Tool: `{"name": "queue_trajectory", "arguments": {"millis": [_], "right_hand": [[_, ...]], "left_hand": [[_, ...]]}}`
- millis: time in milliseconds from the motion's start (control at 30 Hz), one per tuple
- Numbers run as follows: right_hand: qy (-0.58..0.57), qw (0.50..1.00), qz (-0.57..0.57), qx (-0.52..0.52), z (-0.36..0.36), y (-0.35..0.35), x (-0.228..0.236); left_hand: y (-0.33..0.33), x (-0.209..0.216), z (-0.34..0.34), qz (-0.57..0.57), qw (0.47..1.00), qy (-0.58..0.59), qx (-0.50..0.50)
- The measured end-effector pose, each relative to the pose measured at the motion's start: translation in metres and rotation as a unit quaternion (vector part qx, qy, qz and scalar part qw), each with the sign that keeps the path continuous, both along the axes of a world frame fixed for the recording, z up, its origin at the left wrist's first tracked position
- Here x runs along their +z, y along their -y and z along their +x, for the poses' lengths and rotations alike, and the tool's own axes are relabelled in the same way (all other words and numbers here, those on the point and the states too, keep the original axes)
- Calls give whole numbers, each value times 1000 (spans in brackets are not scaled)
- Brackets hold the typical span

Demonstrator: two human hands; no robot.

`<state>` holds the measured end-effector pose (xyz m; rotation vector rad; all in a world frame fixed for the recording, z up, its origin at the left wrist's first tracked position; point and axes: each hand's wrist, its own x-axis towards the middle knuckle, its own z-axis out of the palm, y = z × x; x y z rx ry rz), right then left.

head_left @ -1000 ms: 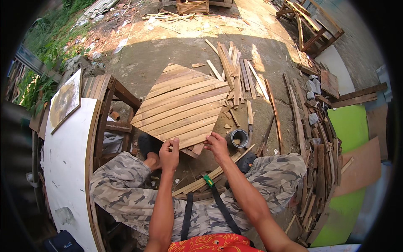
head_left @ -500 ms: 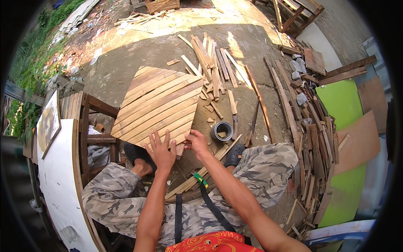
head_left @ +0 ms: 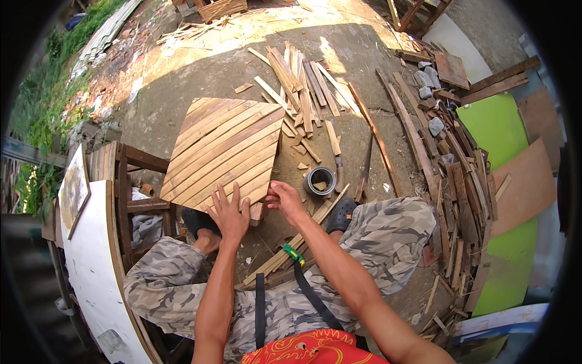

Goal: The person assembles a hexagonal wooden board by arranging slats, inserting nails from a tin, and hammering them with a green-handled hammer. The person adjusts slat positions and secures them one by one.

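A slatted panel of light wooden strips (head_left: 221,151) lies in front of me, its strips running diagonally. My left hand (head_left: 229,212) rests flat on its near edge with the fingers spread. At the near right corner, my right hand (head_left: 286,199) has its fingers curled together against the panel's edge. Whatever those fingertips pinch, if anything, is too small to make out. Below that corner, the end of a wooden block (head_left: 257,213) shows between my hands. A grey round container (head_left: 319,181) with wood bits inside stands just right of my right hand.
Loose wooden strips (head_left: 297,85) are heaped beyond the panel. More strips (head_left: 273,264) lie between my legs. A brown wooden frame with a white board (head_left: 91,261) stands at left. Stacked scrap wood (head_left: 458,206) and green sheets (head_left: 494,130) line the right side.
The view has shifted slightly. The panel's right side has turned a little, and more of the block beneath its near corner shows. Both hands keep nearly the same places.
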<state>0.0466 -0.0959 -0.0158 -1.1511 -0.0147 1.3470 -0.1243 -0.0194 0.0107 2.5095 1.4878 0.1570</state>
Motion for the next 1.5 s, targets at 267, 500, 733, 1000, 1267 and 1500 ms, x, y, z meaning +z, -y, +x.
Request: {"name": "queue_trajectory", "arguments": {"millis": [267, 500, 733, 1000, 1267, 1500], "right_hand": [[56, 996, 3, 63, -3, 3, 14], [45, 996, -80, 21, 15, 17, -4], [96, 964, -242, -57, 34, 59, -73], [557, 767, -319, 23, 112, 71, -110], [544, 642, -334, 425, 167, 27, -175], [513, 638, -373, 436, 159, 23, -255]], "left_hand": [[-24, 15, 2, -75, 997, 29, -4], [-54, 5, 31, 9, 994, 105, 18], [-53, -2, 54, 74, 994, 68, 32], [-52, 6, 58, 64, 996, 59, 32], [-52, 11, 60, 53, 997, 54, 32], [-52, 13, 60, 51, 997, 50, 32]]}}
